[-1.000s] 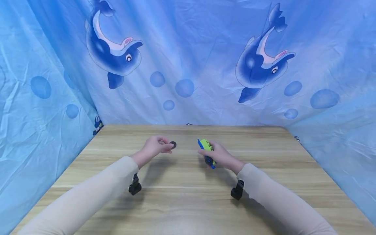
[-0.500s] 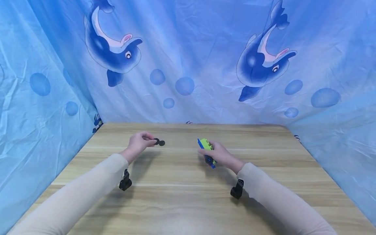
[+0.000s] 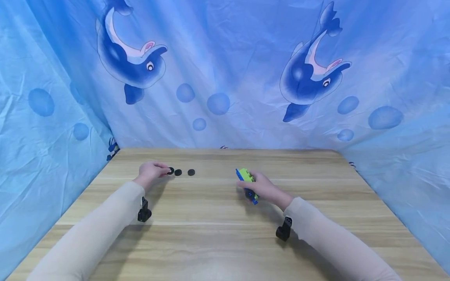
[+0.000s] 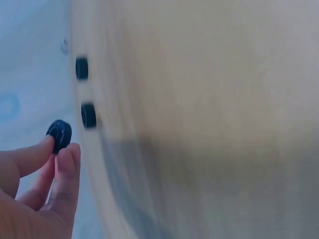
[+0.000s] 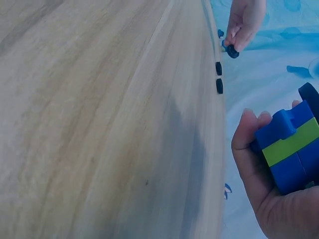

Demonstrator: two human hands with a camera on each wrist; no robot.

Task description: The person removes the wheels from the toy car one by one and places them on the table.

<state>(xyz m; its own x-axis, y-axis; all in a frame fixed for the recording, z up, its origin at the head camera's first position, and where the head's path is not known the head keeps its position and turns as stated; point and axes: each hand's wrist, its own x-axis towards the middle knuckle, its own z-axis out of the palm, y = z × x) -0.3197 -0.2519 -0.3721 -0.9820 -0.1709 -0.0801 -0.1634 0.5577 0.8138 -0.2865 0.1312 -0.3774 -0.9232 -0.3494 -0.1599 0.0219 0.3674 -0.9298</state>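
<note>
My left hand (image 3: 151, 172) pinches a small black toy wheel (image 4: 61, 134) between thumb and fingertips, just above the tabletop. Two more black wheels, one nearer wheel (image 3: 178, 172) and one farther wheel (image 3: 191, 172), lie on the table to the right of that hand, spaced apart in a row. Over the table's right-centre, my right hand (image 3: 266, 188) grips a toy vehicle built of blue and lime-green bricks (image 5: 294, 149). A black wheel (image 5: 310, 98) shows on the vehicle's side in the right wrist view. My palm and fingers cover part of it.
The wood-grain table (image 3: 218, 226) has its far edge close behind the row of wheels. A blue curtain (image 3: 225, 70) printed with dolphins hangs behind it and along both sides. Each wrist bears a black camera mount.
My left hand has moved left, leaving two wheels on the table one after the other, and holds another wheel now. The right hand with the toy vehicle has stayed nearly still.
</note>
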